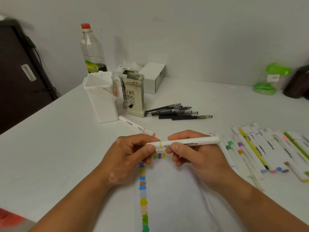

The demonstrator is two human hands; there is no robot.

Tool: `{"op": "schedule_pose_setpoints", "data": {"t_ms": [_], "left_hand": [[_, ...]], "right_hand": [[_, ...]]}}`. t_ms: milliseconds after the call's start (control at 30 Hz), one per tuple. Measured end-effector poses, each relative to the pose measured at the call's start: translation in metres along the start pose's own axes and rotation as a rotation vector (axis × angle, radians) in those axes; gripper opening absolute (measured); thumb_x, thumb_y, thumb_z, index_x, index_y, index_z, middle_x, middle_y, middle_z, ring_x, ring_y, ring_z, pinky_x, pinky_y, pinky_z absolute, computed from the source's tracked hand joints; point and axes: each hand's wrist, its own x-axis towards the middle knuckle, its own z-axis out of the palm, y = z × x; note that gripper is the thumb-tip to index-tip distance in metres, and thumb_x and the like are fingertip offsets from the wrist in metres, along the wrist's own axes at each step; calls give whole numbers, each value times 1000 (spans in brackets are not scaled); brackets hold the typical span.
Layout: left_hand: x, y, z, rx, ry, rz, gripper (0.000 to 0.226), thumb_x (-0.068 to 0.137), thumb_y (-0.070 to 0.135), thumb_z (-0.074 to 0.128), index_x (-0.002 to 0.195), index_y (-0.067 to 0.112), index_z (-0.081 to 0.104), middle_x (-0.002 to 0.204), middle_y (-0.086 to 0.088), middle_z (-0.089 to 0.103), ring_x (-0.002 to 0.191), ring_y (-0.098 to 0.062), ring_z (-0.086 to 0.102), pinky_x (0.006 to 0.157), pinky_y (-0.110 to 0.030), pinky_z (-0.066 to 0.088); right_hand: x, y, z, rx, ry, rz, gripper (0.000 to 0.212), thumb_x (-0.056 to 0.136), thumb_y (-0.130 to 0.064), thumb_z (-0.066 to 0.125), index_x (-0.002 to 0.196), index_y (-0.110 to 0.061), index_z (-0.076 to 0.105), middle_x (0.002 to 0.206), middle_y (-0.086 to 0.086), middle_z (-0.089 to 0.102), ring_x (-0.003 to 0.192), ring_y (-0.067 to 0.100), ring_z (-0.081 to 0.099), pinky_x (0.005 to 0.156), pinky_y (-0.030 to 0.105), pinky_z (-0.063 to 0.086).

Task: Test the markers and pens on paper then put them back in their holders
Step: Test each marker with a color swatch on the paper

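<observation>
- Marker, white with yellow-green ends, held flat just above paper with colour patches.
- Left hand pinching cap end.
- Right hand curled round barrel.

Only one camera watched, worn on the person's head. It looked forward and down from the near side of the flat white table, close above the left hand and right hand, its wide lens reaching the plain pale grey wall at the far side.
</observation>
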Motion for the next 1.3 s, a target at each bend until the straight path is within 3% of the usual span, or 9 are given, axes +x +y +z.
{"op": "schedule_pose_setpoints", "data": {"t_ms": [300,433,500,667,767,867,967,1167,1300], "left_hand": [[2,-1,-3,20,81,48,25,90,43,62,109,31,74,77,6,69,68,-14,63,67,-18,52],[4,-6,-14,-247,154,-1,30,82,40,73,107,23,75,75,-6,67,69,-19,59,72,-26,49],[4,-7,-18,-322,137,-21,32,79,38,73,106,21,75,77,-8,67,70,-22,58,73,-29,49],[3,-5,-9,-233,17,-25,21,86,21,75,107,24,75,81,-8,72,67,-17,66,68,-22,54],[2,-2,-7,-247,0,-42,28,79,18,74,107,24,76,83,-9,73,67,-17,67,68,-23,55],[1,-3,-11,-171,103,-26,27,76,24,75,103,27,75,79,-5,71,65,-15,64,65,-21,53],[2,-8,-13,-15,224,-64,17,75,36,74,92,32,76,74,0,70,62,-12,63,63,-18,53],[3,-12,-11,171,321,-79,4,85,26,74,83,30,74,75,10,71,66,-11,65,59,-13,50],[4,-15,-16,223,390,-103,7,88,24,73,82,29,73,74,13,70,66,-9,64,59,-12,50]], "right_hand": [[3,-1,0,7,-86,-36,20,87,-26,71,106,-29,77,85,13,74,69,21,67,60,31,55],[-1,-7,-20,164,-251,37,60,80,-60,72,124,-19,72,108,19,72,80,23,63,55,30,49],[-3,-10,-24,182,-317,83,62,81,-62,68,122,-16,73,111,21,72,79,21,62,53,28,46],[-6,-12,-10,-359,-217,109,13,78,-37,75,89,-30,71,71,3,76,63,8,70,60,18,51],[-10,-12,-4,-650,-185,97,19,70,-42,71,88,-35,71,64,-7,72,54,1,61,57,22,49],[-5,-14,-23,-904,122,47,18,63,-47,68,77,-36,69,67,-15,68,57,-2,58,48,9,41],[1,-13,-47,-1173,308,142,14,75,-41,71,87,-34,70,74,-12,67,67,3,60,49,15,46],[6,6,-61,-1322,324,260,27,79,-41,70,102,-27,65,91,-3,66,79,17,59,62,28,47],[7,0,-59,-1291,383,151,19,83,-39,69,100,-33,65,77,-11,65,76,14,61,64,29,49]]}}
